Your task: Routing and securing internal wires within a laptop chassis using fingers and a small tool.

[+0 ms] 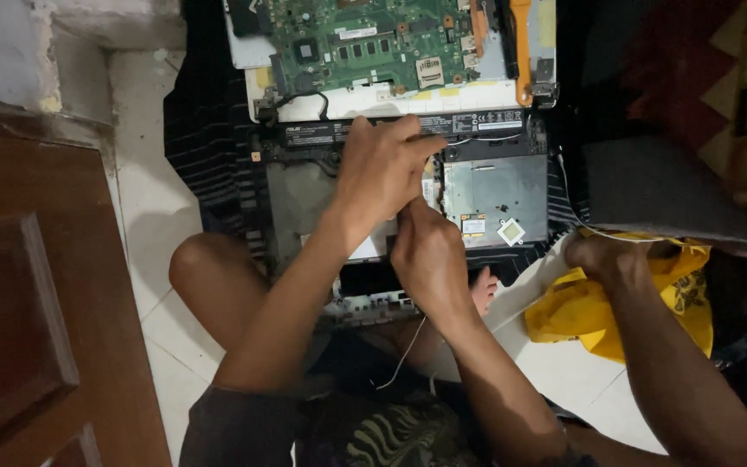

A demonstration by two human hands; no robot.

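1. Wooden door panel (36, 329) – dark brown, fills the left side, standing on the pale tiled floor (144, 207).
2. Person sits cross-legged on the tiles, bare knee (201, 272) at left, both forearms reaching forward over the work.
3. Opened laptop base (494, 195) – black, lies flat on the floor in front of the legs, silver metal plate exposed on its right half.
4. White laptop shell (391, 99) just beyond the base, carrying a green motherboard (365, 43); orange strip along its right edge.
5. Yellow cloth (607, 303) on the floor right of the base, touching the person's right leg.
6. Left hand (382, 177) – palm down on the middle of the base, fingers stretched toward its top edge; nothing visibly held.
7. Right hand (430, 255) – curled tight, fingertips pinched at the base just under the left hand; whatever it pinches is hidden, cannot tell.
8. Thin white wire (404, 359) hangs below the right wrist.
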